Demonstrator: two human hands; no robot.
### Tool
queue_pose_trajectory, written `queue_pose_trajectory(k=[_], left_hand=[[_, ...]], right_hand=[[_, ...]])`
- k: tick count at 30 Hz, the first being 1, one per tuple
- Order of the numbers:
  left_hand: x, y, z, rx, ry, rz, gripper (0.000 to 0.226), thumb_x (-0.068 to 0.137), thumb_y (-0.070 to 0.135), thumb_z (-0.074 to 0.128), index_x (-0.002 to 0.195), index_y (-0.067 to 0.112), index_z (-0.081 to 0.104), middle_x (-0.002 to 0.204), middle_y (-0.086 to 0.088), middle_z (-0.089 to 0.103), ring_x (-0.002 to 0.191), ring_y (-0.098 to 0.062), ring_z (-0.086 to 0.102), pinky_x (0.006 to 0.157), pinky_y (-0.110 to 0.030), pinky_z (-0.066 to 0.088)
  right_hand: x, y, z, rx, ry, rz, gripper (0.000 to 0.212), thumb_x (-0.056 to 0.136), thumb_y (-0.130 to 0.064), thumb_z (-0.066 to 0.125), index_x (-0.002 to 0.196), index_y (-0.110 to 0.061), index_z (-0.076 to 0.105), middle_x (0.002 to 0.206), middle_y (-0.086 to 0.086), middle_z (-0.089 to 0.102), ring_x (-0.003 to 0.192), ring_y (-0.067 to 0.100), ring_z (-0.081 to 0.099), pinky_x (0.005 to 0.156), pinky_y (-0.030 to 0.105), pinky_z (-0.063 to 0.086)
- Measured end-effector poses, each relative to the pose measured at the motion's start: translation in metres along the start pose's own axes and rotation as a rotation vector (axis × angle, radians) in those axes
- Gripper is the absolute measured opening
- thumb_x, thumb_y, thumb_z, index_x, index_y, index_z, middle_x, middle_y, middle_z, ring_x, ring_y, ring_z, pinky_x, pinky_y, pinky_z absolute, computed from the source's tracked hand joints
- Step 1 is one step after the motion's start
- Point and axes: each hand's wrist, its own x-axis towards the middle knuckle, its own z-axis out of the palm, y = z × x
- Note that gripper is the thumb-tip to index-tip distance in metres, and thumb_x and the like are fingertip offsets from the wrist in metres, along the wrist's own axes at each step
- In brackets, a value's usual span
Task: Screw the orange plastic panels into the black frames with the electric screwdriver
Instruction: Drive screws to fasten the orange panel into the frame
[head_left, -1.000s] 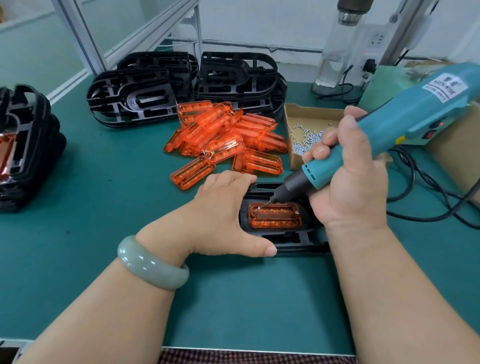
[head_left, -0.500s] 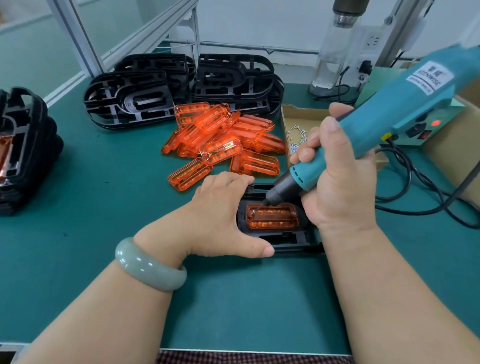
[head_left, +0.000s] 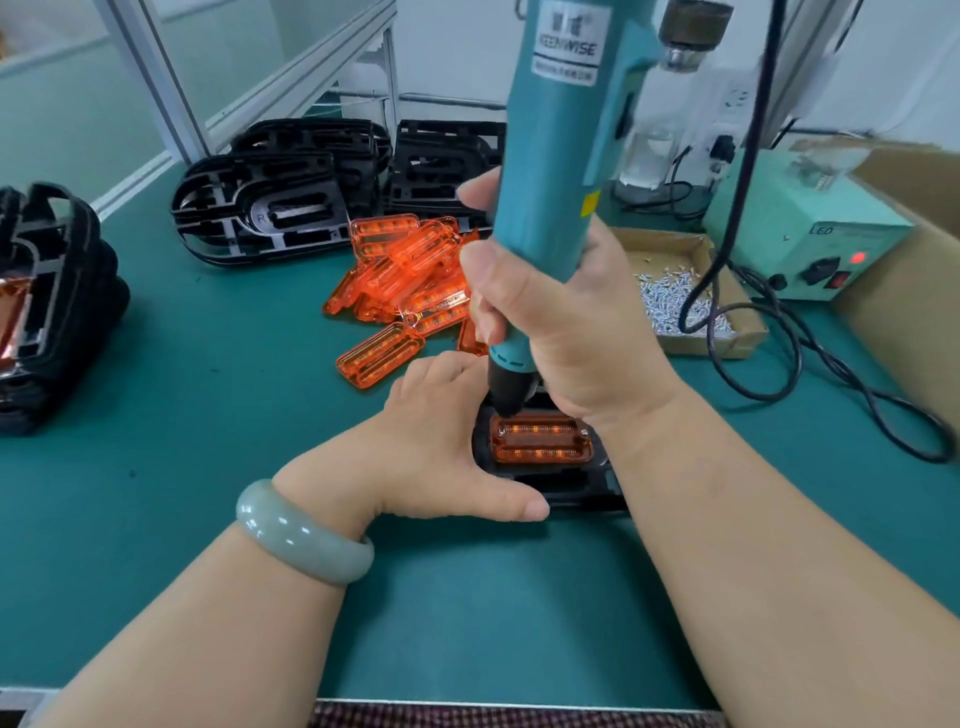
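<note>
Fingers (head_left: 484, 318) round screwdriver (head_left: 545, 156) — upright.

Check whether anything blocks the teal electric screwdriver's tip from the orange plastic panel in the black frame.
Nothing visible. The screwdriver stands tip-down on the panel, far-left corner; the left hand holds the frame beside it.
</note>
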Motion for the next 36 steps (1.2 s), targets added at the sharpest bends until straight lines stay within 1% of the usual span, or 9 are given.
queue_pose_trajectory(k=[3, 8, 11, 13, 16, 22, 26, 29, 36], left_hand=[[0.001, 0.001, 0.003, 0.019, 0.018, -0.005, 0.096, 0.048, 0.074, 0.059, 0.133, 0.038, 0.031, 0.115, 0.013, 0.025, 0.114, -0.010, 0.020, 0.103, -0.029, 0.023], [0.003, -0.001, 0.006, 0.026, 0.041, 0.002, 0.093, 0.049, 0.073, 0.060, 0.131, 0.040, 0.032, 0.111, 0.016, 0.022, 0.103, -0.005, 0.016, 0.098, -0.024, 0.020], [0.003, -0.001, 0.006, 0.009, 0.036, 0.001, 0.082, 0.053, 0.070, 0.071, 0.121, 0.040, 0.035, 0.108, 0.013, 0.024, 0.100, -0.006, 0.017, 0.097, -0.026, 0.022], [0.003, 0.000, 0.005, 0.011, 0.038, 0.005, 0.079, 0.051, 0.071, 0.069, 0.115, 0.039, 0.037, 0.107, 0.011, 0.027, 0.101, -0.008, 0.020, 0.097, -0.027, 0.025], [0.004, 0.002, 0.003, 0.050, 0.048, 0.003, 0.092, 0.044, 0.075, 0.059, 0.124, 0.033, 0.040, 0.114, 0.008, 0.031, 0.107, -0.015, 0.026, 0.104, -0.031, 0.029], [0.003, 0.004, 0.002, 0.065, 0.061, -0.027, 0.093, 0.044, 0.073, 0.060, 0.122, 0.028, 0.041, 0.115, 0.003, 0.034, 0.110, -0.018, 0.029, 0.104, -0.034, 0.031], [0.005, 0.004, 0.002, 0.077, 0.069, -0.013, 0.085, 0.043, 0.075, 0.059, 0.114, 0.030, 0.043, 0.108, 0.005, 0.036, 0.103, -0.018, 0.031, 0.100, -0.033, 0.033], [0.006, 0.003, 0.002, 0.089, 0.070, 0.001, 0.092, 0.041, 0.078, 0.054, 0.119, 0.032, 0.041, 0.111, 0.006, 0.037, 0.104, -0.018, 0.032, 0.101, -0.033, 0.032], [0.005, 0.001, 0.004, 0.072, 0.075, 0.013, 0.103, 0.038, 0.081, 0.045, 0.130, 0.038, 0.034, 0.122, 0.008, 0.032, 0.109, -0.017, 0.029, 0.105, -0.034, 0.029]], right_hand=[[0.003, 0.001, -0.002, 0.058, 0.015, 0.027, 0.019, 0.086, -0.007, 0.060, 0.103, -0.015, 0.057, 0.055, -0.003, 0.049, 0.046, 0.011, 0.045, 0.053, 0.026, 0.042], [0.003, 0.000, -0.006, 0.150, 0.001, 0.036, 0.017, 0.088, -0.015, 0.061, 0.104, -0.015, 0.057, 0.060, -0.007, 0.051, 0.045, 0.008, 0.045, 0.050, 0.025, 0.041], [0.002, 0.000, -0.006, 0.107, 0.004, 0.041, 0.015, 0.086, -0.005, 0.057, 0.097, -0.015, 0.056, 0.056, -0.008, 0.049, 0.043, 0.009, 0.044, 0.050, 0.026, 0.040], [0.002, -0.001, -0.005, 0.091, 0.011, 0.045, 0.015, 0.082, -0.001, 0.054, 0.089, -0.014, 0.055, 0.053, -0.006, 0.047, 0.041, 0.011, 0.042, 0.049, 0.026, 0.039], [0.000, -0.001, -0.003, 0.077, -0.035, 0.031, 0.016, 0.081, 0.001, 0.052, 0.086, -0.014, 0.053, 0.052, -0.006, 0.045, 0.040, 0.011, 0.041, 0.048, 0.026, 0.038], [0.000, 0.001, 0.004, 0.030, -0.073, 0.028, 0.023, 0.082, -0.003, 0.058, 0.100, -0.017, 0.060, 0.051, 0.000, 0.046, 0.042, 0.012, 0.041, 0.052, 0.025, 0.040], [0.001, 0.001, 0.002, 0.051, -0.052, 0.044, 0.017, 0.082, -0.002, 0.057, 0.093, -0.014, 0.057, 0.051, 0.000, 0.045, 0.040, 0.012, 0.041, 0.049, 0.025, 0.038], [0.000, 0.001, 0.000, 0.049, -0.060, 0.043, 0.015, 0.082, 0.001, 0.054, 0.088, -0.012, 0.053, 0.050, -0.002, 0.043, 0.039, 0.012, 0.040, 0.048, 0.025, 0.038], [0.001, -0.002, -0.003, 0.074, -0.056, 0.043, 0.021, 0.080, 0.001, 0.055, 0.096, -0.012, 0.057, 0.054, -0.001, 0.047, 0.043, 0.012, 0.043, 0.050, 0.025, 0.041]])
